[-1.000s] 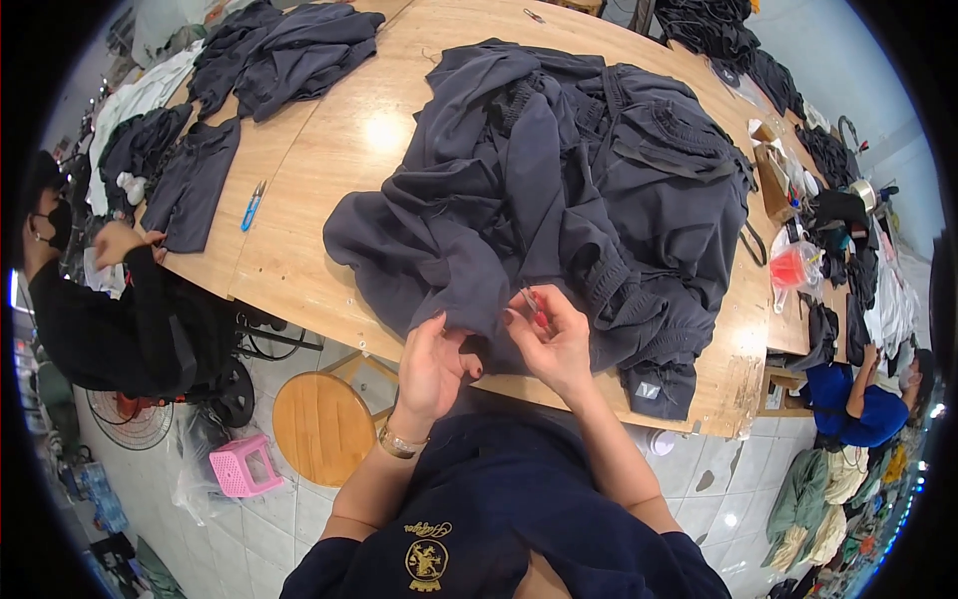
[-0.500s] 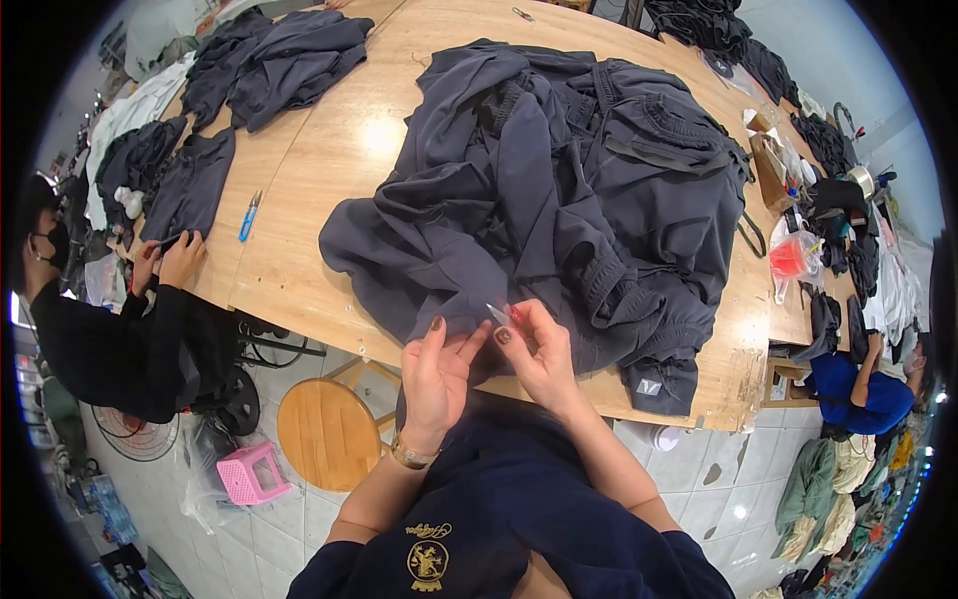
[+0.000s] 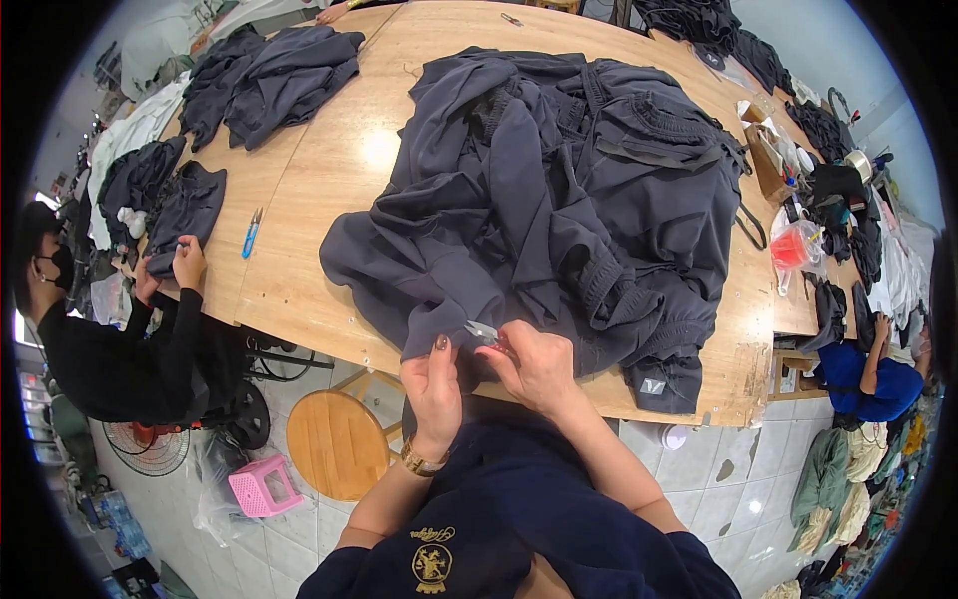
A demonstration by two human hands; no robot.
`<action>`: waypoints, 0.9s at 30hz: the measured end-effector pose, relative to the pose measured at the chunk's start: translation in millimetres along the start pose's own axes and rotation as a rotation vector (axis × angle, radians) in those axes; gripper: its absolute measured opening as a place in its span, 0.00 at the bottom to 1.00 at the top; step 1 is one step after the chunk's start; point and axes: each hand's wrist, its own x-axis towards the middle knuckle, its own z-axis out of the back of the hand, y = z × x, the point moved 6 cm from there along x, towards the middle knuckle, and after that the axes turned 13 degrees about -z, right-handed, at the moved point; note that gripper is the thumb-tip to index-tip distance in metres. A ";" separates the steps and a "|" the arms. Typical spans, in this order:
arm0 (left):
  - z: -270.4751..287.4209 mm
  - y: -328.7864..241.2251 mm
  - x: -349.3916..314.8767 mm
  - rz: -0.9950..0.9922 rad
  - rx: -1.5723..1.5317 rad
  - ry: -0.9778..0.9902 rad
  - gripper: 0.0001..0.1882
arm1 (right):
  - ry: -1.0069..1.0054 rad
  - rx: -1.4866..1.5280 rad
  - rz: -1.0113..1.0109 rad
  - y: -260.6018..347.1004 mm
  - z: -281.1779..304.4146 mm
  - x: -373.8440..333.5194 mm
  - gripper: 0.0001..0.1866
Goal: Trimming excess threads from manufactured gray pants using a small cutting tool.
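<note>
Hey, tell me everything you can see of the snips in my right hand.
The snips show mainly as short, pointed, silvery blades, apparently metal. The right hand grips them and hides most of the handle. The blades point leftward and slightly away from you, over the dark grey cloth, close to the left hand. Whether the tips touch the cloth isn't clear.

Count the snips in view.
3: silver-bladed snips in the right hand, blue snips on the table left of the garments, small snips near the table's far edge. More may be hidden.
</note>
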 end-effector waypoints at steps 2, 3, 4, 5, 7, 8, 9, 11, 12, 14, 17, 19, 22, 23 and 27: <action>-4.8 -4.5 1.8 -0.030 0.015 0.029 0.12 | -0.008 -0.010 0.017 1.6 1.0 -0.1 0.17; -9.9 -6.5 2.5 -0.030 0.015 0.031 0.12 | 0.003 -0.010 0.004 1.3 0.7 -0.2 0.16; -14.0 -9.3 3.4 -0.032 0.039 -0.025 0.11 | 0.015 -0.010 -0.009 1.0 0.2 0.0 0.15; -15.5 -11.5 4.2 -0.034 0.063 -0.080 0.10 | 0.013 -0.010 -0.009 1.3 0.6 0.2 0.15; -12.8 -10.2 3.2 -0.033 0.073 -0.058 0.10 | 0.008 -0.003 -0.003 2.6 1.0 1.1 0.15; -11.5 -9.1 2.1 -0.030 0.084 -0.038 0.10 | 0.009 -0.002 -0.003 3.1 0.7 1.3 0.15; -10.1 -8.1 1.1 -0.031 0.085 -0.039 0.10 | 0.004 0.017 -0.005 3.6 0.9 1.6 0.15; -8.3 -7.5 0.1 -0.021 0.084 -0.034 0.09 | 0.003 0.040 -0.004 4.2 -0.1 1.1 0.15; -10.1 -8.3 0.8 -0.024 0.088 -0.038 0.09 | -0.015 0.124 -0.039 1.5 1.7 -0.2 0.14; -13.0 -9.7 3.0 -0.014 0.104 -0.110 0.10 | -0.026 0.213 -0.069 -2.6 5.0 -2.3 0.13; -10.5 -9.7 4.5 -0.030 0.092 -0.068 0.11 | -0.049 0.194 -0.104 -6.8 10.5 -0.7 0.12; -7.8 -8.3 3.7 -0.024 0.080 -0.068 0.11 | -0.030 0.137 -0.066 -8.3 6.3 -1.3 0.13; -0.5 -5.0 0.1 -0.012 0.054 -0.049 0.08 | 0.000 0.077 -0.022 -5.6 1.1 -2.1 0.14; -1.2 -4.7 0.3 -0.003 0.038 -0.028 0.12 | -0.003 0.042 -0.005 -3.9 0.3 -2.0 0.14; -12.6 -10.9 3.4 -0.029 0.074 -0.064 0.12 | -0.025 -0.062 0.049 -0.1 -1.2 -1.9 0.14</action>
